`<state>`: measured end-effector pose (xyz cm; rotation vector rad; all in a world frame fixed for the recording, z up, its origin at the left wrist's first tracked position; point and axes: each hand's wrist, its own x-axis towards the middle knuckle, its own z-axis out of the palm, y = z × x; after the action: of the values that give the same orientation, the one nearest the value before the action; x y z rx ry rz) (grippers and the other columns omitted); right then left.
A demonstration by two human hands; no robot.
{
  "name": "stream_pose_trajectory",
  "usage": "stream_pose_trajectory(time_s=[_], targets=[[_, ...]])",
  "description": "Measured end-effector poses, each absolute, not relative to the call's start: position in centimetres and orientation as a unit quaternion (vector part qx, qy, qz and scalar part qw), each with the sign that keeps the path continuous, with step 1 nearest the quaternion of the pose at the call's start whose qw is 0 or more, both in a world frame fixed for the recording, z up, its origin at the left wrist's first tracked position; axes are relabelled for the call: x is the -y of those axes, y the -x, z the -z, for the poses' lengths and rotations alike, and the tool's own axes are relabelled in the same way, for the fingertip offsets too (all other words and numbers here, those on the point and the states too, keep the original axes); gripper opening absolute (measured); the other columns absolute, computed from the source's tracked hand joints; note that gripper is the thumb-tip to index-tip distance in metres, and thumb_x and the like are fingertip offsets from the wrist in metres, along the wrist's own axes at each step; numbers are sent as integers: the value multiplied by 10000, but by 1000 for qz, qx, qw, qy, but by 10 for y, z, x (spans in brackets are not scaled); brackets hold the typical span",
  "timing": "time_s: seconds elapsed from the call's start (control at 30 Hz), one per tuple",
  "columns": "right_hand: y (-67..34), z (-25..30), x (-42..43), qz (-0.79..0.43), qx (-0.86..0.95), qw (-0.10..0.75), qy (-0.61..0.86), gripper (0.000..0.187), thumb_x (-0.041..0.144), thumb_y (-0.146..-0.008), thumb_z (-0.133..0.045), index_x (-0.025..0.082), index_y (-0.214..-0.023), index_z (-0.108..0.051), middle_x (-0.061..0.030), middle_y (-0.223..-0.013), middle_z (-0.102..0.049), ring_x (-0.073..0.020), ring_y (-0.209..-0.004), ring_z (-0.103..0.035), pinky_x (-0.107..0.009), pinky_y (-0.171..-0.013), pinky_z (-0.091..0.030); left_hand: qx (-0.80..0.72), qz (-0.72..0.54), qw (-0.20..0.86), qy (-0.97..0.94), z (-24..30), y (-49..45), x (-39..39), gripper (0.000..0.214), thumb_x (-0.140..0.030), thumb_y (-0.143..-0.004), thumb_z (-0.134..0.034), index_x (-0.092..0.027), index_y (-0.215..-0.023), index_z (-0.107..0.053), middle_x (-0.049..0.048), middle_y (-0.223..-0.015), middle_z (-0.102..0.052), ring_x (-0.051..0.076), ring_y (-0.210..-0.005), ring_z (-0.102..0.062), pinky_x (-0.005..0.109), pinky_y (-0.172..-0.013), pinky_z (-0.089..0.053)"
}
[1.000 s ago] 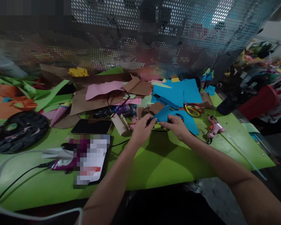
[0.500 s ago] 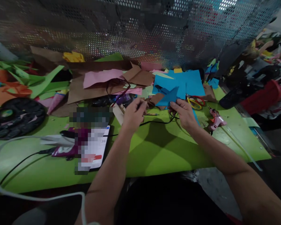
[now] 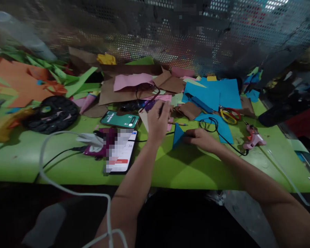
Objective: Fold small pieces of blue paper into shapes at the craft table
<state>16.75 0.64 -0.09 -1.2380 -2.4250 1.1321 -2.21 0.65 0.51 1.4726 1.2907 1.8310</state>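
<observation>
A small piece of blue paper (image 3: 178, 136), which looks folded, is pinched at its right side by my right hand (image 3: 200, 139), above the front part of the green table (image 3: 196, 172). To the left and slightly farther back is my left hand (image 3: 158, 121), with its fingers bent and drawn together; whatever is between them is hidden. It is beside a pencil (image 3: 179, 124) and in front of a pair of glasses (image 3: 155, 98). A black cord (image 3: 217, 129) loops just behind my right hand.
Larger blue sheets (image 3: 227, 93), scissors (image 3: 229, 115) and a pink glue gun (image 3: 254, 137) lie to the right. On the left are two phones (image 3: 120, 119), a purple tissue pack (image 3: 100, 144), a black round tray (image 3: 54, 115) and a white cable (image 3: 67, 189). Paper scraps line the perforated back panel.
My right hand has brought the blue paper down and nearer to me, away from the other blue sheets. My left hand's fingers have turned. The view has swung left.
</observation>
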Motion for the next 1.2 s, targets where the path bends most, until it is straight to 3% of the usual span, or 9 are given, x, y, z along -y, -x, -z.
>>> stream_pose_trajectory(time_s=[0.2, 0.47, 0.7, 0.83, 0.93, 1.07, 1.2], targets=[[-162, -6, 0, -236, 850, 98, 460, 258, 400, -924, -500, 217, -919, -681, -63, -894, -723, -212, -774, -629, -295, -647, -373, -478, -622, 170, -597, -4, 13, 1, 384, -458, -977, -446, -194, -703, -499, -24, -606, -479, 111, -569, -482, 249, -559, -343], [-175, -11, -14, -207, 835, 182, 476, 214, 385, -893, -538, 216, -865, -665, -39, -803, -703, -210, -722, -626, -299, -627, -413, -496, -560, 159, -644, -3, 4, 7, 361, -428, -990, -414, -203, -714, -473, 4, -670, -525, 142, -654, -525, 263, -616, -389], [-207, -25, -56, -144, 804, 268, 511, 247, 404, -847, -580, 214, -956, -692, -52, -897, -714, -212, -800, -640, -309, -703, -461, -484, -524, 163, -681, -6, -1, 13, 374, -412, -999, -401, -198, -694, -441, -11, -624, -487, 132, -611, -497, 277, -559, -300], [-218, -37, -89, -72, 794, 227, 560, 305, 356, -835, -579, 197, -1066, -700, -82, -958, -726, -224, -856, -648, -312, -748, -451, -482, -501, 161, -700, -6, -4, 15, 374, -411, -999, -401, -192, -704, -464, -12, -630, -510, 127, -611, -502, 281, -566, -284], [-225, -39, -114, -47, 788, 172, 590, 403, 315, -857, -539, 171, -1217, -649, -119, -1119, -710, -242, -962, -647, -318, -821, -445, -478, -485, 160, -714, -5, -6, 15, 398, -427, -1000, -384, -190, -691, -464, -6, -632, -526, 127, -595, -503, 293, -548, -260], [-235, -30, -147, -18, 782, 94, 616, 507, 317, -886, -522, 173, -1371, -539, -147, -1355, -592, -293, -1150, -588, -350, -901, -416, -481, -465, 150, -727, -2, -8, 14, 402, -432, -1001, -365, -191, -700, -480, 5, -637, -544, 138, -601, -520, 307, -539, -236], [-244, -18, -174, -9, 787, 30, 616, 567, 328, -909, -515, 142, -1441, -456, -173, -1463, -481, -331, -1284, -483, -368, -959, -381, -487, -452, 140, -734, 0, -12, 15, 373, -419, -994, -390, -194, -711, -481, 9, -661, -569, 145, -638, -543, 308, -545, -224]])
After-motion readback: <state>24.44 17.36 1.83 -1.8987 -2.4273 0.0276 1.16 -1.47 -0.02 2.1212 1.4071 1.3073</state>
